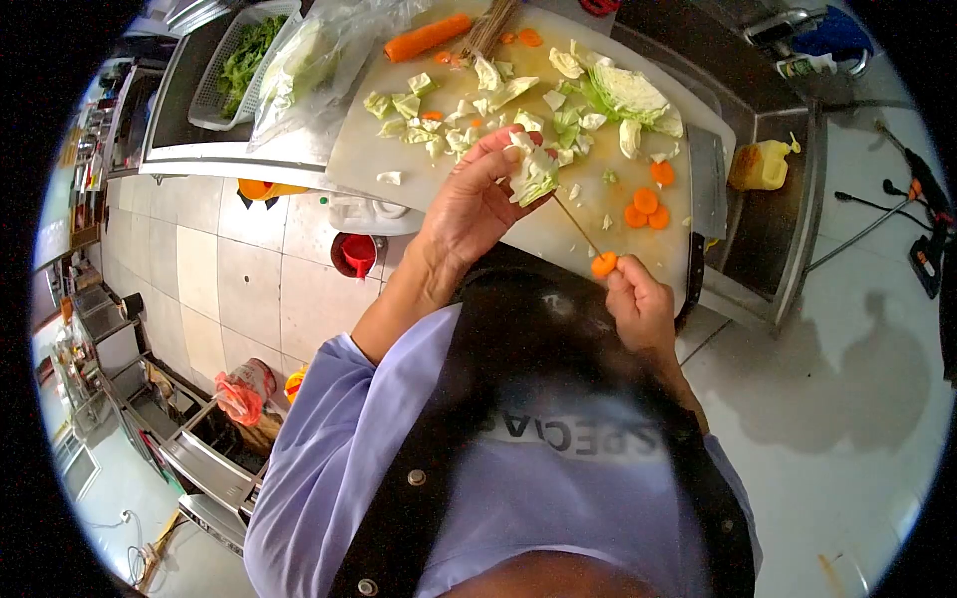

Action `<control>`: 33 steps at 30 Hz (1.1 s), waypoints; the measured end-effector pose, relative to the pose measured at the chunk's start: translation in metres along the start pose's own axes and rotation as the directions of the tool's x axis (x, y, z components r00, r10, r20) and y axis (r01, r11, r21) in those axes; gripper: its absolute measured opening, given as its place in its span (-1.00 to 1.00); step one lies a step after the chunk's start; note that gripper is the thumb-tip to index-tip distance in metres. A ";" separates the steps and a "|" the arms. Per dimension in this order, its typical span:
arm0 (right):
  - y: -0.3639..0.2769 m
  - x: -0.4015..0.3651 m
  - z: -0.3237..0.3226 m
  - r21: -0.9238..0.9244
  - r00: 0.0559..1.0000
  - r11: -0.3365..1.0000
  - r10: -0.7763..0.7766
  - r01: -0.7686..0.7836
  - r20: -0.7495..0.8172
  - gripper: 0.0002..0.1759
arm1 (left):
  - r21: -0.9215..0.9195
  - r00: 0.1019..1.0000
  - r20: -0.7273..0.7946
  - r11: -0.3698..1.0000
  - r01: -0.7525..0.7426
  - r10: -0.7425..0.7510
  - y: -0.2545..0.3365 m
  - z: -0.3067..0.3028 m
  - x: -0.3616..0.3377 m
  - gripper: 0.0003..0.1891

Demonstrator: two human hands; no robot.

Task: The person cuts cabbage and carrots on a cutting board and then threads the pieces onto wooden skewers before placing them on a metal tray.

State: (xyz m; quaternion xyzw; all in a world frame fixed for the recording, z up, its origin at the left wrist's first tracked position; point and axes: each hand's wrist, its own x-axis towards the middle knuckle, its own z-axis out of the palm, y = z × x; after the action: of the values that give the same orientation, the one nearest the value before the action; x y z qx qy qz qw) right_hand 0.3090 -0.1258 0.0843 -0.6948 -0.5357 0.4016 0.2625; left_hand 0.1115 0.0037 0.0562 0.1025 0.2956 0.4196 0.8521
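Left hand (477, 204) is up over the cutting board (349, 140), fingers pinched on a bunch of cabbage pieces (533, 174). A thin skewer (576, 224) runs from that bunch down to the right hand (638, 304). The right hand's fingertips are closed on a carrot slice (604, 264) at the stick's near end, just off the board's front edge. More carrot rounds (646, 206) lie on the board, near a knife (702, 189). To my eye, the trick here is going through the middle of the slice, keeping the stick straight and pushing gently, fingertips clear of the point.
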 end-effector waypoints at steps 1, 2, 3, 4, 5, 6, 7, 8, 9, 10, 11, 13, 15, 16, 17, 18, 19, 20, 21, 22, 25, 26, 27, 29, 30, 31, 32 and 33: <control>-0.002 0.000 0.000 -0.033 1.000 0.999 -0.007 0.007 -0.006 -0.84 | -0.011 1.000 0.005 1.000 0.007 -0.007 -0.001 -0.001 0.000 -0.65; -0.002 -0.001 0.001 -0.044 0.999 0.998 -0.036 0.035 -0.021 -0.85 | -0.022 1.000 0.009 1.000 0.016 -0.016 -0.002 -0.001 -0.001 -0.65; -0.002 -0.001 0.002 -0.056 0.997 0.996 -0.065 0.063 -0.037 -0.85 | -0.016 1.000 -0.001 1.000 0.010 -0.010 -0.002 0.000 -0.001 -0.65; -0.002 -0.002 0.003 -0.069 0.994 0.994 -0.094 0.090 -0.054 -0.85 | -0.010 1.000 -0.011 1.000 0.005 -0.005 -0.002 0.001 -0.002 -0.64; -0.001 -0.001 0.004 -0.055 0.996 0.996 -0.069 0.066 -0.052 -0.85 | -0.001 1.000 -0.018 1.000 0.000 0.000 -0.001 0.003 -0.002 -0.64; 0.000 -0.001 0.004 -0.043 0.998 0.998 -0.045 0.043 -0.047 -0.85 | 0.006 1.000 -0.017 1.000 -0.001 0.001 -0.001 0.004 -0.001 -0.63; 0.001 0.000 0.003 -0.032 0.999 0.999 -0.021 0.019 -0.038 -0.85 | 0.010 1.000 -0.019 1.000 -0.002 0.002 -0.001 0.004 -0.001 -0.63; 0.001 0.000 0.003 0.016 1.000 1.000 -0.007 0.007 -0.015 -0.85 | 0.014 1.000 -0.021 1.000 -0.004 0.004 -0.002 0.005 -0.001 -0.62; -0.001 0.001 0.003 0.064 1.000 0.998 0.004 -0.004 0.007 -0.85 | 0.013 1.000 -0.022 1.000 -0.008 0.008 -0.001 0.007 -0.002 -0.62; -0.002 0.001 0.003 0.113 0.999 0.993 0.013 -0.016 0.029 -0.84 | 0.013 1.000 -0.023 1.000 -0.011 0.012 0.000 0.010 -0.004 -0.61; -0.002 0.001 0.003 0.136 0.998 0.990 0.033 -0.040 0.055 -0.84 | 0.014 1.000 -0.024 1.000 -0.014 0.015 0.000 0.011 -0.005 -0.61; -0.001 0.001 0.003 0.177 0.992 0.980 0.072 -0.091 0.108 -0.83 | 0.033 0.989 0.126 0.997 0.068 -0.072 -0.010 -0.001 -0.001 -0.62; -0.013 0.004 0.006 0.094 1.000 0.996 -0.003 0.002 0.013 -0.83 | 0.026 0.974 0.141 0.984 0.178 -0.180 -0.023 -0.001 -0.004 -0.63; -0.017 0.006 0.007 0.051 0.999 0.998 -0.042 0.044 -0.035 -0.83 | 0.003 0.965 0.084 0.969 0.247 -0.247 -0.031 0.005 -0.008 -0.64; -0.016 0.011 0.007 0.107 1.000 0.994 -0.021 0.022 -0.007 -0.83 | 0.001 0.980 0.098 0.985 0.172 -0.171 -0.030 0.009 -0.007 -0.66; -0.015 0.014 0.006 0.156 1.000 0.988 0.000 -0.005 0.028 -0.83 | 0.001 0.982 0.085 0.985 0.170 -0.170 -0.031 0.009 -0.004 -0.67; -0.014 0.016 0.003 0.200 0.997 0.979 0.020 -0.033 0.069 -0.82 | -0.003 0.984 0.070 0.986 0.167 -0.166 -0.034 0.006 0.001 -0.69; -0.013 0.019 0.004 0.221 0.997 0.974 0.027 -0.041 0.070 -0.82 | -0.001 0.985 0.057 0.987 0.164 -0.163 -0.035 0.005 0.004 -0.70; -0.012 0.022 0.007 0.244 0.997 0.969 0.032 -0.049 0.071 -0.82 | -0.002 0.984 0.064 0.986 0.165 -0.164 -0.034 0.005 0.005 -0.70; -0.010 0.024 0.008 0.265 0.997 0.963 0.036 -0.054 0.074 -0.82 | -0.005 0.984 0.071 0.987 0.163 -0.162 -0.032 0.005 0.005 -0.71; -0.008 0.024 0.009 0.269 0.992 0.959 0.068 -0.094 0.104 -0.83 | -0.023 0.983 0.085 0.986 0.166 -0.164 -0.035 0.001 0.007 -0.71; -0.008 0.024 0.010 0.249 0.996 0.966 0.047 -0.066 0.081 -0.83 | -0.030 0.982 0.093 0.985 0.169 -0.166 -0.037 -0.002 0.009 -0.70; -0.008 0.024 0.010 0.227 0.998 0.973 0.027 -0.040 0.059 -0.83 | 0.004 0.975 0.138 0.985 0.173 -0.172 -0.039 -0.005 0.010 -0.70; -0.008 0.025 0.010 0.158 1.000 0.987 -0.015 0.012 0.019 -0.83 | 0.070 0.958 0.223 0.983 0.167 -0.179 -0.041 -0.012 0.011 -0.70; -0.007 0.027 0.011 0.114 0.999 0.993 -0.036 0.035 0.002 -0.83 | 0.045 0.964 0.179 0.980 0.193 -0.198 -0.044 -0.012 0.009 -0.70; -0.005 0.028 0.011 0.068 0.998 0.996 -0.058 0.059 -0.013 -0.84 | 0.016 0.967 0.134 0.976 0.217 -0.217 -0.050 -0.009 0.006 -0.70; -0.003 0.031 0.011 0.086 0.999 0.995 -0.052 0.053 -0.008 -0.83 | -0.007 0.967 0.093 0.971 0.239 -0.237 -0.054 -0.007 0.007 -0.69; 0.000 0.031 0.012 0.107 0.999 0.994 -0.036 0.036 -0.004 -0.82 | 0.061 0.973 0.134 0.982 0.181 -0.188 -0.056 -0.007 0.009 -0.62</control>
State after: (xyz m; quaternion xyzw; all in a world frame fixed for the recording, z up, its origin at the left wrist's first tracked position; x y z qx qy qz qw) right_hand 0.3020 -0.0970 0.0695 -0.6704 -0.5257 0.4242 0.3069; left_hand 0.1487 -0.0248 0.0233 0.1242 0.2538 0.3233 0.9031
